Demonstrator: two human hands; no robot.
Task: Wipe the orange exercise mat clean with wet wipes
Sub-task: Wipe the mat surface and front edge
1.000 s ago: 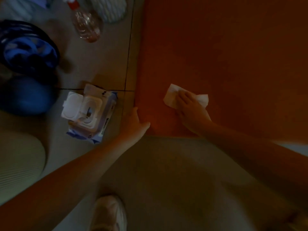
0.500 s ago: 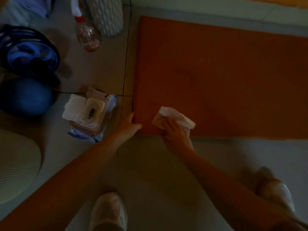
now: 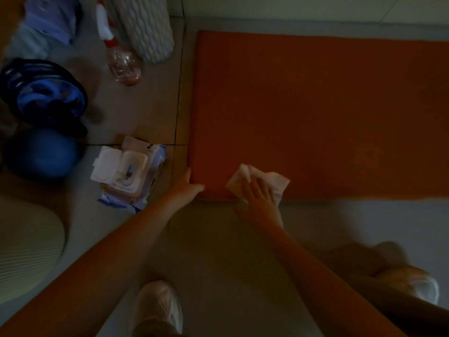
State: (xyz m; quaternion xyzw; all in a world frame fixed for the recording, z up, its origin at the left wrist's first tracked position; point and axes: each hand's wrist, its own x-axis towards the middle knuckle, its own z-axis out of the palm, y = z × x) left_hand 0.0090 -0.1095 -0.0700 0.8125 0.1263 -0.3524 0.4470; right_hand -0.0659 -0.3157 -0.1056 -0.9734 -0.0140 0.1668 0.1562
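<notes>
A dim view looks down at a tiled floor. An orange exercise mat [image 3: 315, 105] fills the upper right of the frame, lying flat. At centre, the right hand [image 3: 260, 200] is laid palm down with fingers straight and slightly spread, pressing a white wet wipe [image 3: 274, 181] onto the mat's near edge; nothing is gripped. The right forearm is stretched in from the lower right. Left of it, the left hand [image 3: 187, 186] is held open, fingers and thumb spread against the mat's near left corner, the arm reaching in from the lower left. Compared with one second ago, the wipe has been drawn from further up the mat down to the near edge, while the left hand has stayed at the corner. An opened pack of wipes [image 3: 128, 173] lies on the floor at centre left.
</notes>
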